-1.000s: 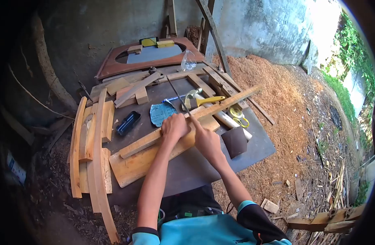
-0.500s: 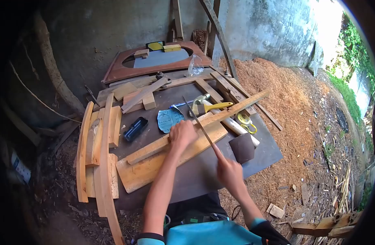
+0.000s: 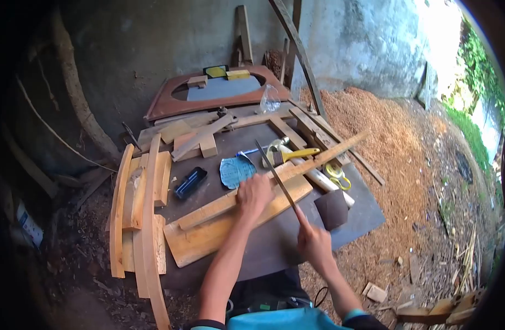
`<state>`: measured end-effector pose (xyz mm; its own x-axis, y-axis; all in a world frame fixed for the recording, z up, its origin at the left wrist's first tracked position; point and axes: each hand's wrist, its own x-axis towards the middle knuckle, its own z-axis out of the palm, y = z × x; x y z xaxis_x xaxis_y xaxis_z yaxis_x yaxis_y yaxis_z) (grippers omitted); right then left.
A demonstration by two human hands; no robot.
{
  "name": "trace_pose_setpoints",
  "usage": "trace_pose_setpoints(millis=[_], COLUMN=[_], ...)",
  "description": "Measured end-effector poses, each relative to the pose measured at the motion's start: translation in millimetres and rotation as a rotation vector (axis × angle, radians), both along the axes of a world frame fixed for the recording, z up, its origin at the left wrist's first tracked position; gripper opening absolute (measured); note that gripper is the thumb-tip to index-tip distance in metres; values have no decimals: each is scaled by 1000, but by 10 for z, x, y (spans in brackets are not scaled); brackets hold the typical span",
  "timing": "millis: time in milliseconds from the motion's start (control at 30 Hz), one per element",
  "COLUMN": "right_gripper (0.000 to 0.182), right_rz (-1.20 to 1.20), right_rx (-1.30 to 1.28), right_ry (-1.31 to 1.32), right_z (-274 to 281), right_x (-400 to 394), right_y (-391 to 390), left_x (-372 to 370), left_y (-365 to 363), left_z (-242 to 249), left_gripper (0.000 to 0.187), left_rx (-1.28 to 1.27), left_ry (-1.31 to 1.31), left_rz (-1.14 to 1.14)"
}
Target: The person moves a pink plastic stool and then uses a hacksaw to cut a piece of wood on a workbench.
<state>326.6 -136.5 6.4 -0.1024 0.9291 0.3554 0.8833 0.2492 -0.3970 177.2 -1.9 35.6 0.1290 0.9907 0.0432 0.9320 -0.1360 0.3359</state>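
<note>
My left hand [image 3: 256,193] is closed on a long curved wooden strip [image 3: 208,210], pressing it over a wide flat board [image 3: 195,242]. The handle of a long thin dark file [image 3: 279,179] is in my right hand [image 3: 314,242], fingers wrapped round it. The file slants up and left, crossing the strip just right of my left hand. Beyond my left hand lies a torn blue sheet [image 3: 237,171]. A brush with a yellow handle [image 3: 301,154] rests behind the strip, and dark sandpaper [image 3: 332,209] lies to the right of the file.
Curved wooden pieces [image 3: 149,220] are stacked along the table's left edge. A black tray [image 3: 191,183], yellow measuring tape [image 3: 334,169] and wood blocks [image 3: 208,146] lie on the dark table [image 3: 258,247]. Behind stands a reddish frame with an oval opening [image 3: 164,104]. Wood shavings [image 3: 390,148] cover the ground.
The view has shifted, so the table and both hands appear slightly lower and to the right. Both hands keep their holds, and the file still crosses the strip.
</note>
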Motion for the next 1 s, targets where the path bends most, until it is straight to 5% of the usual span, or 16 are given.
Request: trace_pose_setpoints(millis=[100, 133, 200, 367, 533, 767, 1000], right_gripper=[64, 61, 62, 67, 61, 63, 66], right_rz=[7, -45, 9, 12, 41, 16, 4], right_rx=[154, 26, 179, -19, 159, 31, 39], right_ry=[-1, -78, 86, 12, 63, 43, 9], right_z=[-73, -6, -83, -166, -10, -38, 37], right_x=[-293, -383, -310, 25, -320, 34, -262], right_y=[770, 843, 665, -97, 853, -142, 643], left_x=[-23, -32, -12, -27, -22, -20, -12], left_y=[-4, 9, -2, 63, 31, 84, 15], left_z=[-67, 4, -11, -20, -107, -37, -28], left_gripper=[15, 16, 16, 22, 18, 19, 20], left_rx=[76, -12, 26, -14, 51, 25, -20], left_ry=[41, 2, -2, -13, -23, -42, -25], left_rz=[-52, -45, -57, -12, -29, -8, -63])
